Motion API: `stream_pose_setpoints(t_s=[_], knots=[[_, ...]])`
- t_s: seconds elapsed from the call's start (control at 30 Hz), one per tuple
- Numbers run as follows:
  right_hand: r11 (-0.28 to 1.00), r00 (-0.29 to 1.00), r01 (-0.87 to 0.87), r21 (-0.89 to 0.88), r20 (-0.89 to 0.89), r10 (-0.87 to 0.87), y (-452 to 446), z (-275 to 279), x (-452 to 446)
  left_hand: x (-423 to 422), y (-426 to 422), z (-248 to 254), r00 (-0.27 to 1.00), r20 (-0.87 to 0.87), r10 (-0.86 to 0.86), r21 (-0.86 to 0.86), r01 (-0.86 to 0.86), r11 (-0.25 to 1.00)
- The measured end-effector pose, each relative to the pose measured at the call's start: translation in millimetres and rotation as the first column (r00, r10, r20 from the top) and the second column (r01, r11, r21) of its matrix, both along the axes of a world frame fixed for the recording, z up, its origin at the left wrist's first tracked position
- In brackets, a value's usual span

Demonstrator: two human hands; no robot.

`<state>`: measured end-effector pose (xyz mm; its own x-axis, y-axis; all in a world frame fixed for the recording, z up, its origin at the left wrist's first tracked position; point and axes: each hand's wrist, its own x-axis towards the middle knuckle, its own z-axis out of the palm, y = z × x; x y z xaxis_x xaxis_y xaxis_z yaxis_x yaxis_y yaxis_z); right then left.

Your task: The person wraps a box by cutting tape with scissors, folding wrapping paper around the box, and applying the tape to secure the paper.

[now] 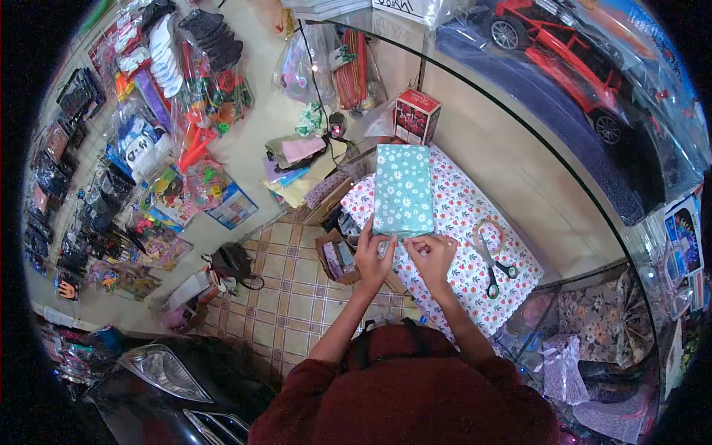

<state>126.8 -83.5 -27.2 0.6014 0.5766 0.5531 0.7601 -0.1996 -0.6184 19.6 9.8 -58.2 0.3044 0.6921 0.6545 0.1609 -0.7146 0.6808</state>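
Note:
A box wrapped in teal paper with white daisies (pixel 403 189) lies on a sheet of white floral paper (pixel 482 215). At the box's near left corner, my left hand (pixel 373 258) holds it, with the fingers along the side and the thumb at the near end. My right hand (pixel 432 258) is closed in a pinch at the near end, on the edge of the teal wrapping paper; the fingertips are partly hidden. To the right of that hand, a roll of tape (pixel 501 241) and black-handled scissors (pixel 493 278) rest on the floral paper.
Behind the wrapped box stands a red box (pixel 417 117). An open cardboard box (pixel 337 256) is left of the table, above the tiled floor (pixel 274 297). A glass shelf with a boxed red toy car (pixel 564 55) borders the right. Packaged goods hang on the left wall.

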Motion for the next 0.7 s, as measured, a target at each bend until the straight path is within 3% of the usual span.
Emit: stream_pose_setpoints(t_s=[0.37,0.47,0.57,0.63,0.7], knots=[[0.996,0.994,0.071,-0.059,0.082,-0.066,-1.6,-5.5,13.9,1.1,15.7,-7.1,1.000,-0.015,0.002,0.116,-0.001,0.993],[0.986,0.972,0.142,-0.085,0.202,-0.122,-4.1,-2.5,22.1,0.4,20.6,-10.4,1.000,-0.022,0.004,0.136,-0.001,0.991],[0.992,0.962,0.123,0.024,0.245,-0.125,-3.4,3.2,31.0,-2.9,22.6,-13.3,0.999,-0.014,-0.041,0.055,0.042,0.998],[0.993,0.977,0.039,0.115,0.205,-0.062,0.0,7.9,33.7,-4.4,25.3,-17.9,0.997,-0.028,-0.068,-0.034,0.067,0.997],[0.988,0.995,-0.014,0.155,0.102,-0.002,0.8,7.0,33.5,-2.3,28.1,-18.1,0.996,0.049,-0.078,-0.017,0.079,0.997]])
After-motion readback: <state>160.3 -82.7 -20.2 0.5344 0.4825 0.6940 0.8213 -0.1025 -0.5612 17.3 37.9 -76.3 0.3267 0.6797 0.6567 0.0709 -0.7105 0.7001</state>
